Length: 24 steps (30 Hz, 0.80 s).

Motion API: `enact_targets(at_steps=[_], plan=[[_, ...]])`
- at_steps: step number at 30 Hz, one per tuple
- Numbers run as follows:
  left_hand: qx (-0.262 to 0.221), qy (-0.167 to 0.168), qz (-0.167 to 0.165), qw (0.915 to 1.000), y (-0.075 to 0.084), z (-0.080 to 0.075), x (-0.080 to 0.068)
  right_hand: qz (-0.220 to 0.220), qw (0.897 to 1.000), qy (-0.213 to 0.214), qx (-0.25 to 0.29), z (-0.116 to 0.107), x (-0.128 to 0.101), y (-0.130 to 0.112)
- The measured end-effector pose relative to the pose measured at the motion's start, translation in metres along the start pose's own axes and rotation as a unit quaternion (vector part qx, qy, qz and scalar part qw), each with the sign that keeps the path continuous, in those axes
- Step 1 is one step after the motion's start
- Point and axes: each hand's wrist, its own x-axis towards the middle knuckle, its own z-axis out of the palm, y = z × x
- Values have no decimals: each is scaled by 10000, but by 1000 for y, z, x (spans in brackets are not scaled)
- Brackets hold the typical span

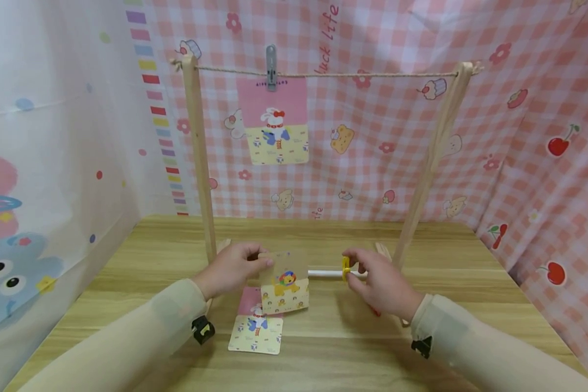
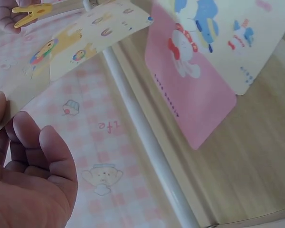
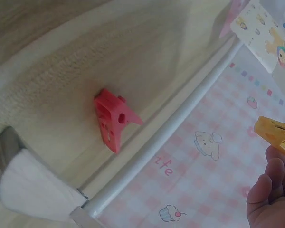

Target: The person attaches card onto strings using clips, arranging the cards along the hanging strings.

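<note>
My left hand [image 1: 232, 268] pinches a card with a lion picture [image 1: 284, 283] by its upper left corner, holding it just above the table; the left wrist view shows the lion card [image 2: 80, 40] and my fingers [image 2: 33, 156]. My right hand [image 1: 379, 280] pinches a yellow clothespin [image 1: 345, 268] a little to the card's right, and the yellow clothespin [image 3: 275, 133] also shows in the right wrist view. A pink and yellow rabbit card [image 1: 257, 325] lies flat on the table under the lion card. A red clothespin [image 3: 113, 118] lies on the table below my right hand.
A wooden rack with two posts [image 1: 198, 158] carries a string [image 1: 362, 74]; a grey clip [image 1: 271, 66] holds another rabbit card [image 1: 274, 122] on it. A white bar [image 1: 325, 273] runs between the rack's feet. Patterned cloth walls surround the wooden table [image 1: 323, 348].
</note>
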Motion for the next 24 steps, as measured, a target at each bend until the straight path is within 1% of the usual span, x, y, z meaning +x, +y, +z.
enact_targets(at_steps=[8,12,20,24], plan=[[53,203,-13,9998,11,-2,2,-1,9999,140,-32,-5,4,-1],[91,301,51,9995,15,-3,3,-11,9998,207,-49,-7,6,-3],[108,330,148,9993,19,-5,7,129,9998,169,15,-9,8,-4],[124,337,252,9990,20,-7,9,108,9996,236,64,-11,9,-5]])
